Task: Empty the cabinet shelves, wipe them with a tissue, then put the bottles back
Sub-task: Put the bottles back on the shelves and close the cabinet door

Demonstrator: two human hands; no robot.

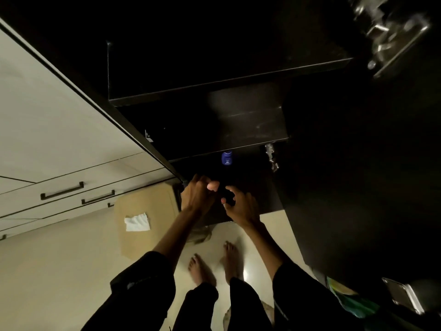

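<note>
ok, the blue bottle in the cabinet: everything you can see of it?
The blue bottle is small, deep blue, plastic by its look, with a pale label patch too small to read. It stands on a low, dark cabinet shelf, its top partly hidden by the edge of the shelf above. Nothing visibly touches it. Both hands, left hand and right hand, are in front of it, apart from it.

A small blue bottle point(226, 158) stands upright on a low shelf point(238, 130) of the dark cabinet point(214, 75), a crumpled white tissue point(137, 222) lying apart.
</note>
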